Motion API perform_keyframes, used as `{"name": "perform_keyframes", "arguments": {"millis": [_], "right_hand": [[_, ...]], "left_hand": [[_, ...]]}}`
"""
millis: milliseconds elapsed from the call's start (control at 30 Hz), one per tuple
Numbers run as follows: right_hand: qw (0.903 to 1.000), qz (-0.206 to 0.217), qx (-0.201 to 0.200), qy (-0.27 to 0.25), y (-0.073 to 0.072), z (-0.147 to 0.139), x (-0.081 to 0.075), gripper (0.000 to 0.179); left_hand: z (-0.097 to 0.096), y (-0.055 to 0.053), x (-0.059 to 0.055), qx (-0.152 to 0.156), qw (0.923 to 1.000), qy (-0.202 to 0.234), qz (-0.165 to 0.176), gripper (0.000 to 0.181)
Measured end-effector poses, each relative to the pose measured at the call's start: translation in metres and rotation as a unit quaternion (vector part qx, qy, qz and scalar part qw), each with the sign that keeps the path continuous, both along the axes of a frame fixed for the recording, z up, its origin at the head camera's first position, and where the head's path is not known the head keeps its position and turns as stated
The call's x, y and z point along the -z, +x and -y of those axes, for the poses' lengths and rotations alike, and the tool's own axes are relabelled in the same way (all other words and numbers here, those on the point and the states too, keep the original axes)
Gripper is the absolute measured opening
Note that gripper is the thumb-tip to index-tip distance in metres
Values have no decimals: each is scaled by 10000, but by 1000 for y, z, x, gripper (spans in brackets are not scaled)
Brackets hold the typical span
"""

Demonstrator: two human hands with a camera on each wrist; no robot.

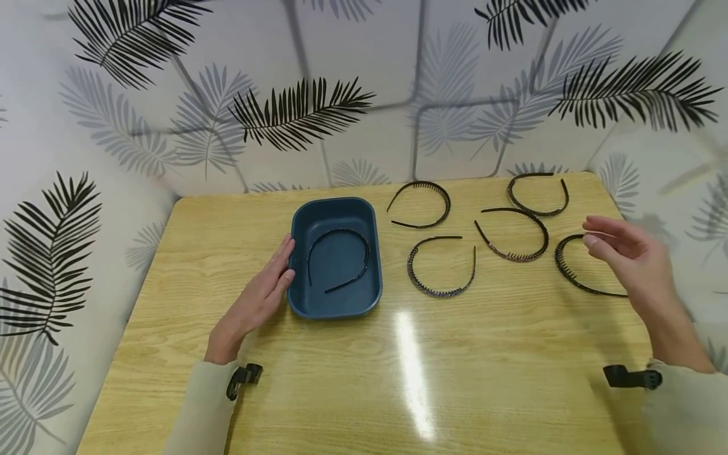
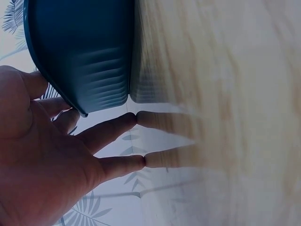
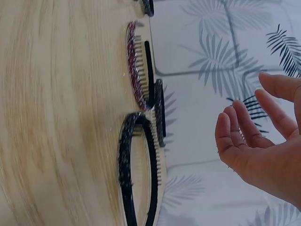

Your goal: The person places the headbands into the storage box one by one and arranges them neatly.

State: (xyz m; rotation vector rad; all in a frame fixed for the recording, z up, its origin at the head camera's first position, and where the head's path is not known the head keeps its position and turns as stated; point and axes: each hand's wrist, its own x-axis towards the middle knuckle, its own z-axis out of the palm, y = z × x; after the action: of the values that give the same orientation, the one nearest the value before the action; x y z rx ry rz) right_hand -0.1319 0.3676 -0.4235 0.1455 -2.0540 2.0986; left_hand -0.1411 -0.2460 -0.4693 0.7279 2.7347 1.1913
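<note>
A dark blue plastic tub (image 1: 296,303) stands on the table with one black headband (image 1: 366,256) lying inside it. Along the tub's left side rests my left hand (image 1: 264,294), fingers extended; the left wrist view shows its thumb and fingers (image 2: 113,132) about the rim. My right hand (image 1: 639,259) is raised over the rightmost headband (image 1: 563,265), fingers loosely bent and nothing between them, and it hides part of that band. In the right wrist view this dark glittery headband (image 3: 126,160) lies below the hand (image 3: 263,146).
Several more toothed headbands lie right of the tub: one at the back (image 1: 446,199), one in front (image 1: 421,287), a reddish one (image 1: 543,243) and one near the far edge (image 1: 526,208). A leaf-patterned covering (image 1: 370,151) rises behind the wooden table (image 1: 341,392).
</note>
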Motion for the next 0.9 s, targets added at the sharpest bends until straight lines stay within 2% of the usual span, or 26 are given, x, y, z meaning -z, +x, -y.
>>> {"name": "perform_keyframes", "arguments": {"millis": [167, 367, 433, 600, 667, 900], "right_hand": [[9994, 189, 181, 205, -3, -19, 6, 42], [9976, 235, 381, 519, -14, -32, 13, 42], [9951, 289, 515, 790, -17, -36, 16, 41], [9759, 549, 889, 1917, -23, -48, 24, 42], [9685, 610, 984, 2204, -24, -53, 28, 41], [9542, 935, 1028, 2648, -28, -70, 46, 41]], "left_hand": [[-1, 0, 0, -19, 10000, -45, 12, 58], [0, -2, 0, -50, 10000, -39, -26, 58], [0, -2, 0, -19, 10000, -22, -56, 58], [0, -2, 3, -5, 10000, -9, -62, 58], [1, -1, 3, -33, 10000, -27, -52, 58], [0, 0, 1, -30, 10000, -2, -23, 58]]}}
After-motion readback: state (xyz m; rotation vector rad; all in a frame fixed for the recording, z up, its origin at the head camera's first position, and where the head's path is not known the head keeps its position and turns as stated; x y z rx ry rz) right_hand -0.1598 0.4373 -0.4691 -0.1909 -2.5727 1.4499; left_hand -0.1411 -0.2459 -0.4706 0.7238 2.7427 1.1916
